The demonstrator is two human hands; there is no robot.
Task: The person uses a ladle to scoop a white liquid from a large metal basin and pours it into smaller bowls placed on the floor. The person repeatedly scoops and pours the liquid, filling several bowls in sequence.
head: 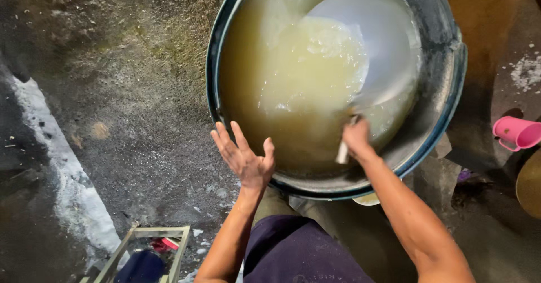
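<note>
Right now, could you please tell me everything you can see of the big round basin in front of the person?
The basin is a wide, round tub with dull grey inner walls and a blue-edged rim, its material unclear. It stands upright on rough dark ground, filled with cloudy yellowish liquid. A pale, flat ladle, blurred, dips into the liquid; the right hand grips its handle over the near rim. The left hand hovers open by the near rim, seemingly not touching it.

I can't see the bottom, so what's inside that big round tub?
The tub holds cloudy yellowish liquid and a pale scoop, gripped by the right hand. The murky liquid hides the bottom.
</note>
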